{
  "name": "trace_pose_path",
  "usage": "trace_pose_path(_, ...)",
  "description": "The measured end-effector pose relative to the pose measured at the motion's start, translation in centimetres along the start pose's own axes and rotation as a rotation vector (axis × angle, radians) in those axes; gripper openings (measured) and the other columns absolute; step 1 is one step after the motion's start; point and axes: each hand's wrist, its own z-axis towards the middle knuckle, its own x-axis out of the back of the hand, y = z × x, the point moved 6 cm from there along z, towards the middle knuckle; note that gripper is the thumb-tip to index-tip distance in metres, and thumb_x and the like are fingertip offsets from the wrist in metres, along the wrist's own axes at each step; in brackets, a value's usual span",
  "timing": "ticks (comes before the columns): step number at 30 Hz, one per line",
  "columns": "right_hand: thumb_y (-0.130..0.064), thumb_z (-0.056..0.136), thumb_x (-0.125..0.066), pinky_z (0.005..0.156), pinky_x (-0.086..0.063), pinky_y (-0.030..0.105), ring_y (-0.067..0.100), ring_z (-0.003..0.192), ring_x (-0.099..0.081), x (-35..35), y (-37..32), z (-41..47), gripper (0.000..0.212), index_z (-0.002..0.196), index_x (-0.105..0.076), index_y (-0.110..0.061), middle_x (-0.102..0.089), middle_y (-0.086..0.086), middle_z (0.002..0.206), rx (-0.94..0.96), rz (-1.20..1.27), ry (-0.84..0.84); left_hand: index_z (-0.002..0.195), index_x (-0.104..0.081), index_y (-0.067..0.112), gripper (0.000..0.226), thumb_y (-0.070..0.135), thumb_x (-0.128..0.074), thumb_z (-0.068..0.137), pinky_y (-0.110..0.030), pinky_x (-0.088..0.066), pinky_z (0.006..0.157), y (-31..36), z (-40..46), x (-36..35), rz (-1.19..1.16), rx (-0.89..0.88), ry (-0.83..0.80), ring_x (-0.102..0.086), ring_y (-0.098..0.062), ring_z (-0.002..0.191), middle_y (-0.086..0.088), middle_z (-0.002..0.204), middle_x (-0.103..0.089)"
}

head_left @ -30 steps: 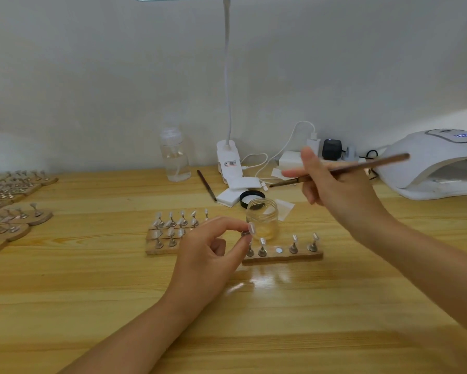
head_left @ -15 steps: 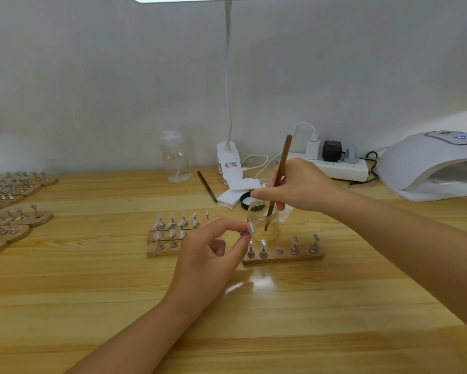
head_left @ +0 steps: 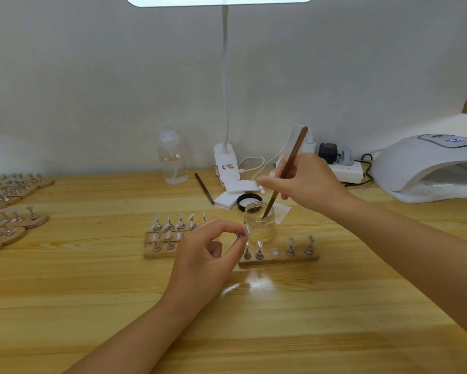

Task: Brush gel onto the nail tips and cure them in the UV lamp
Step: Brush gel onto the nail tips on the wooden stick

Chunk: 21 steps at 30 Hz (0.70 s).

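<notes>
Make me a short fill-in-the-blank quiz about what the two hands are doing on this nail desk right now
1. The right hand dips the brush into the glass ____.
2. The left hand pinches a nail tip on its metal ____.
3. The wooden holder in front of the jar has one ____ slot.

Missing words: jar; stand; empty

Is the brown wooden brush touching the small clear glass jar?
Cannot tell. In the head view the brush dips into the jar, but contact isn't plainly visible.

Bright overhead lamp (head_left: 221,0) glare (edges slightly warped)
</notes>
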Motion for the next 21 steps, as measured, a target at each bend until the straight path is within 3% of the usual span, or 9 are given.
trace_pose_path(5,-0.037,0.079,-0.068,0.049,-0.04,0.006,-0.005,0.049,-0.057,1.4,1.1,-0.1,0.028,0.06,-0.056,-0.021,-0.06,-0.007,0.05,-0.045,0.12,0.106,0.076,-0.065,0.024,0.026,-0.002,-0.067,0.076,-0.008,-0.023,0.042,0.0,0.0,0.0,0.004,0.01,0.001,-0.026,-0.004,0.035,0.024,0.059,-0.058)
trace_pose_path(10,-0.034,0.08,-0.068,0.056,-0.036,0.018,-0.008,0.049,-0.054,1.5,2.5,-0.7,0.029,0.059,-0.056,-0.019,-0.058,-0.009,0.042,-0.131,0.213,0.129,0.077,-0.065,0.018,0.019,-0.001,-0.066,0.078,-0.007,-0.023,0.041,0.1,-0.1,-0.2,0.02,0.014,-0.031,-0.026,-0.004,0.034,0.026,0.047,-0.052)
trace_pose_path(18,-0.033,0.081,-0.067,0.055,-0.034,0.019,-0.008,0.044,-0.051,2.9,3.0,-1.1,0.031,0.057,-0.054,-0.018,-0.055,-0.008,0.045,-0.159,0.221,0.27,0.077,-0.064,0.017,0.017,0.0,-0.066,0.079,-0.008,-0.022,0.041,0.2,-0.1,-0.3,0.014,0.014,-0.052,-0.026,-0.004,0.034,0.025,0.044,-0.05)
trace_pose_path(21,-0.03,0.083,-0.066,0.055,-0.035,0.019,-0.004,0.038,-0.047,3.1,3.1,-2.0,0.034,0.056,-0.05,-0.016,-0.052,-0.008,0.038,-0.187,0.428,0.355,0.077,-0.065,0.018,0.018,0.001,-0.066,0.078,-0.007,-0.022,0.041,0.1,0.0,-0.3,0.016,0.008,-0.05,-0.026,-0.004,0.035,0.025,0.046,-0.052)
